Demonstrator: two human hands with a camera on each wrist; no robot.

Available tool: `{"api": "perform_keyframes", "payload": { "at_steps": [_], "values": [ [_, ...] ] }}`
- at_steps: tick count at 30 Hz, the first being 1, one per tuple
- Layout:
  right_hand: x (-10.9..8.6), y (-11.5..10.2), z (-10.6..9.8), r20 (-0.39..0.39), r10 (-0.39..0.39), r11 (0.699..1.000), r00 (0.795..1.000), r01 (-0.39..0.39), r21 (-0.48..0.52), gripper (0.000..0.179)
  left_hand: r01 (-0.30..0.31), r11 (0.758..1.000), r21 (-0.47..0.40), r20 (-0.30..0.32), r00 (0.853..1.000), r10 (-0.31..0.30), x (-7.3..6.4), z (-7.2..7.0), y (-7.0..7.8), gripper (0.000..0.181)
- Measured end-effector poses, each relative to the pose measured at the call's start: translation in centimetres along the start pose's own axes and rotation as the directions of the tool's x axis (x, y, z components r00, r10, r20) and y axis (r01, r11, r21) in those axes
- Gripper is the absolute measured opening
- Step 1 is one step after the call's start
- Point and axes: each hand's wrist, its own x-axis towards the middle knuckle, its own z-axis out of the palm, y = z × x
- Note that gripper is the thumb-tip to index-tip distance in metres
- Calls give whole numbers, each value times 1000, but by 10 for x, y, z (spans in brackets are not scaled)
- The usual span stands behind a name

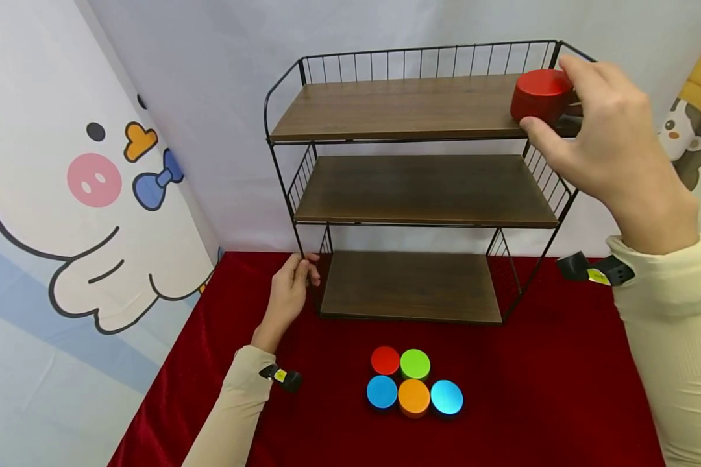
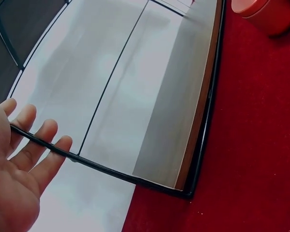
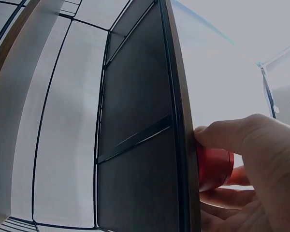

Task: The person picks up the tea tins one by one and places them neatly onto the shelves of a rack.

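My right hand (image 1: pixel 619 130) pinches a round red lidded tin (image 1: pixel 540 96) between thumb and fingers, at the right end of the top board of a three-tier shelf rack (image 1: pixel 409 107). In the right wrist view, the tin (image 3: pixel 213 166) is partly hidden by the board's edge and the thumb lies at that edge. Down at the rack's left side, my left hand (image 1: pixel 290 288) holds the black wire upright. The left wrist view has the fingers (image 2: pixel 44 130) bent around this wire (image 2: pixel 106 169).
On the dark red cloth (image 1: pixel 531 389) in front of the rack stand several round tins: a red one (image 1: pixel 385 360), a green one (image 1: pixel 415 364), an orange one (image 1: pixel 413 397) and two blue ones (image 1: pixel 381 392). Wire guards edge the tiers. A cartoon-printed curtain (image 1: pixel 35 292) hangs left.
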Motion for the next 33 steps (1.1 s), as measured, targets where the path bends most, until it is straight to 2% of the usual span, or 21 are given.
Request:
{"api": "perform_keyframes", "payload": {
  "at_steps": [4,8,12,16,21,24,29,33],
  "values": [
    [1,0,-2,40,45,999,998,-45,-1,57,62,997,-51,42,997,-60,5,-5,6,31],
    [-2,1,-3,34,41,999,999,-41,11,56,89,993,-81,70,994,-84,14,-10,18,31],
    [-11,-1,-1,-36,-28,999,999,30,38,60,57,996,-68,60,997,-53,24,-15,30,34],
    [-27,-8,4,-112,-117,989,987,125,72,63,20,998,-65,39,999,-18,31,-17,42,34],
    [-52,-15,15,-149,-155,979,977,172,106,71,-25,998,-59,27,999,27,33,-23,70,28],
    [-69,-16,23,-157,-190,970,969,209,120,73,-23,998,-59,30,999,25,32,-26,83,26],
    [-108,-18,45,-115,-236,951,965,254,174,67,6,998,-60,31,1000,-4,32,-26,83,27],
    [-150,-17,67,-11,-237,941,971,232,248,77,-1,998,-66,28,1000,3,32,-26,80,26]
  ]
}}
